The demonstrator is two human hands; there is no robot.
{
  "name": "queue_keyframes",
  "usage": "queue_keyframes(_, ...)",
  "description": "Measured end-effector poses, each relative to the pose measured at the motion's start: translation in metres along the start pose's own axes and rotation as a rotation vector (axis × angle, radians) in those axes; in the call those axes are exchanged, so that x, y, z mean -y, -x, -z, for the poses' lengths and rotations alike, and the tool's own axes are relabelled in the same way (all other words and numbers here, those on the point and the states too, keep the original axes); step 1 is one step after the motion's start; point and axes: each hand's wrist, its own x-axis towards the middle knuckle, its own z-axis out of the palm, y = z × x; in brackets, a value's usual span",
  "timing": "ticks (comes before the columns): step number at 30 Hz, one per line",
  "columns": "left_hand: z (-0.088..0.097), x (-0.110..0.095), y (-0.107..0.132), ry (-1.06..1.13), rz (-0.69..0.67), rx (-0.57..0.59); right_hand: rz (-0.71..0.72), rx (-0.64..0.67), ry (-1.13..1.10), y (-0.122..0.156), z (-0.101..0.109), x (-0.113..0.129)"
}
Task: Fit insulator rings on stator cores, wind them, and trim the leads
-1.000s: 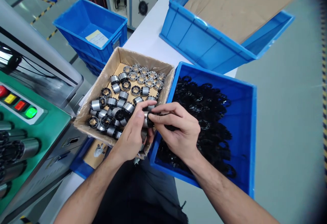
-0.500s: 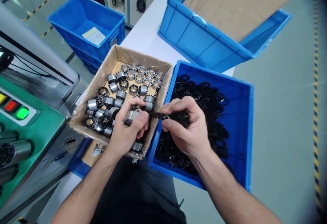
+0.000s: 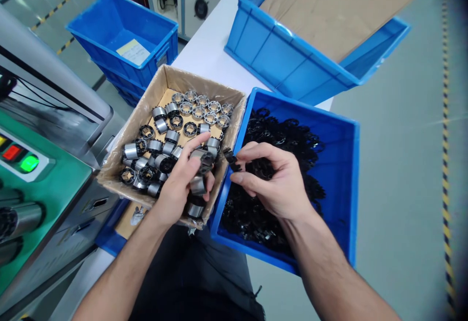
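My left hand (image 3: pixel 179 184) is over the near corner of a cardboard box (image 3: pixel 146 111) of grey metal cylinders (image 3: pixel 171 135). Its fingers are closed on a metal cylinder (image 3: pixel 203 160), with two more cylinders (image 3: pixel 197 184) held lower in the palm. My right hand (image 3: pixel 274 184) hovers over a blue bin (image 3: pixel 351 174) of black plastic rings (image 3: pixel 285 140). It pinches one black ring (image 3: pixel 231 159) between thumb and forefinger, a short gap from the cylinder, and holds more rings under its curled fingers.
A large blue crate (image 3: pixel 292 62) lined with brown paper stands at the back of the white table (image 3: pixel 208 52). Another blue crate (image 3: pixel 120 33) with a paper slip sits on the floor to the left. A green control panel (image 3: pixel 32 174) with lit buttons is at far left.
One second ago both hands met, pressing a ring onto a cylinder. They have since parted; my left hand turned a cylinder upward and my right hand drew back over the bin with a fresh ring.
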Motion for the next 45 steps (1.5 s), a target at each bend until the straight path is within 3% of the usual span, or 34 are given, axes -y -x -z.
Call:
queue_keyframes(9, -0.003, 0.006, 0.005, -0.102, 0.030, -0.049, 0.035, -0.012, 0.172, 0.003, -0.026, -0.003)
queue_keyframes(18, -0.002, 0.008, 0.005, -0.158, 0.002, -0.019, 0.165, 0.022, 0.265, 0.003, -0.023, 0.001)
queue_keyframes(23, -0.003, 0.003, 0.010, -0.204, 0.023, 0.042, -0.052, 0.048, 0.077, 0.007, -0.026, -0.004)
queue_keyframes(25, 0.002, -0.009, 0.011, -0.397, -0.055, 0.037, -0.102, 0.067, 0.036, 0.006, -0.022, -0.006)
queue_keyframes(27, 0.010, -0.027, 0.009, -0.739, -0.202, -0.031, -0.071, 0.056, 0.036, 0.003, -0.017, -0.006)
queue_keyframes(30, 0.025, -0.053, 0.006, -1.188, -0.317, -0.244, -0.038, 0.003, -0.027, -0.003, -0.010, -0.002)
queue_keyframes(32, 0.033, -0.064, 0.004, -1.252, -0.335, -0.390, -0.106, -0.002, -0.141, -0.004, -0.010, 0.003)
queue_keyframes(33, 0.034, -0.065, 0.003, -1.194, -0.345, -0.418, -0.154, 0.013, -0.203, -0.003, -0.012, 0.004)
queue_keyframes(35, 0.031, -0.061, 0.003, -0.936, -0.318, -0.357, -0.234, 0.049, -0.296, -0.001, -0.017, 0.005)
queue_keyframes(38, 0.015, -0.042, 0.004, -0.478, -0.138, -0.160, -0.276, 0.033, -0.304, 0.003, -0.023, 0.000)
queue_keyframes(41, -0.004, -0.018, 0.004, -0.125, 0.014, -0.111, -0.284, -0.017, -0.230, 0.004, -0.025, -0.005)
queue_keyframes(43, -0.011, -0.005, 0.004, -0.010, 0.064, -0.114, -0.279, -0.003, -0.194, 0.003, -0.025, -0.005)
queue_keyframes(45, -0.014, 0.003, 0.005, -0.048, 0.069, -0.118, -0.275, 0.039, -0.168, 0.004, -0.026, -0.005)
